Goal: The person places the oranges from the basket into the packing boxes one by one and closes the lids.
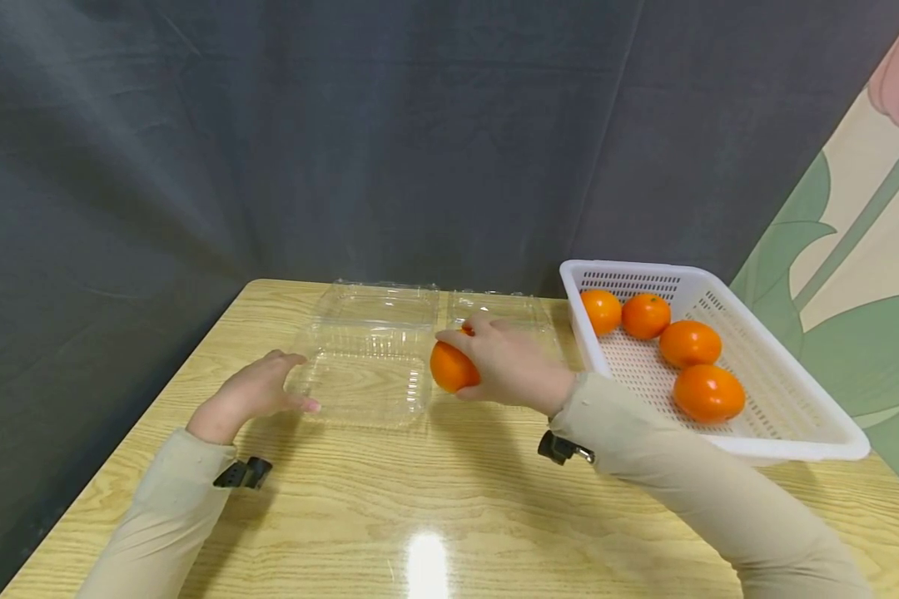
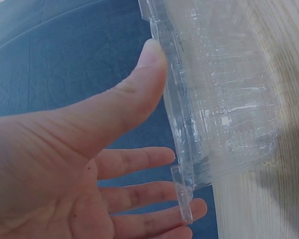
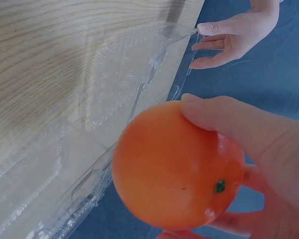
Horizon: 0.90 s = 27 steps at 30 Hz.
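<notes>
A clear plastic clamshell box (image 1: 363, 391) lies on the table with its lid (image 1: 378, 304) raised at the back. At the box's left edge is my left hand (image 1: 258, 387), thumb and fingers extended along the rim; in the left wrist view the fingertips (image 2: 197, 206) are at the clear edge. An orange (image 1: 451, 368) is gripped between the thumb and fingers of my right hand (image 1: 513, 362), just right of the box. The right wrist view shows that orange (image 3: 174, 167) with its small green stem end, held above the clear plastic.
A second clear plastic box (image 1: 498, 308) stands behind my right hand, partly hidden. To the right, a white perforated basket (image 1: 802, 416) holds several oranges (image 1: 707, 393). A dark curtain (image 1: 419, 150) hangs behind the wooden table (image 1: 360, 516).
</notes>
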Available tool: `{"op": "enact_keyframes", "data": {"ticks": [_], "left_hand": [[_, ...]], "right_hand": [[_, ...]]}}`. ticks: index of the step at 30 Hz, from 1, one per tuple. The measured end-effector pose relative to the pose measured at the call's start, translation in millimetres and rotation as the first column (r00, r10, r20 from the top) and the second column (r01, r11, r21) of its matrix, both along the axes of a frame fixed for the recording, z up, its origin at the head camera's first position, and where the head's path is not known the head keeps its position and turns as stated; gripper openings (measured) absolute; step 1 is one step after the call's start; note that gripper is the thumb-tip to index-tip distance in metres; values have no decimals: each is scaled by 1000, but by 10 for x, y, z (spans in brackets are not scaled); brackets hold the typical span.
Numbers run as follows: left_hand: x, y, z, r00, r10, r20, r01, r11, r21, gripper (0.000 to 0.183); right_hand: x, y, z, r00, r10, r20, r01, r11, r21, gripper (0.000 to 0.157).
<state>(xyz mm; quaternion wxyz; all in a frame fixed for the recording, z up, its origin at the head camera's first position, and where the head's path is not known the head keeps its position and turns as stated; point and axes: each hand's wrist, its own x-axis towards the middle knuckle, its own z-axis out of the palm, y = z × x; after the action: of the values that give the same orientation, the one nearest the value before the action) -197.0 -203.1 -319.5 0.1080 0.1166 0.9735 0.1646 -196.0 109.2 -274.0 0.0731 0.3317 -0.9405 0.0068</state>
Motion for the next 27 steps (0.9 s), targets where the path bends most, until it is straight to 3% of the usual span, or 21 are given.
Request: {"op": "enact_keyframes", "data": {"ticks": [27], "left_hand": [[-9,6,9,1000,11,12,-11,1000,-2,82]], "right_hand": [[-24,-265,-96,998,44,43,-44,999,-8,70]]}}
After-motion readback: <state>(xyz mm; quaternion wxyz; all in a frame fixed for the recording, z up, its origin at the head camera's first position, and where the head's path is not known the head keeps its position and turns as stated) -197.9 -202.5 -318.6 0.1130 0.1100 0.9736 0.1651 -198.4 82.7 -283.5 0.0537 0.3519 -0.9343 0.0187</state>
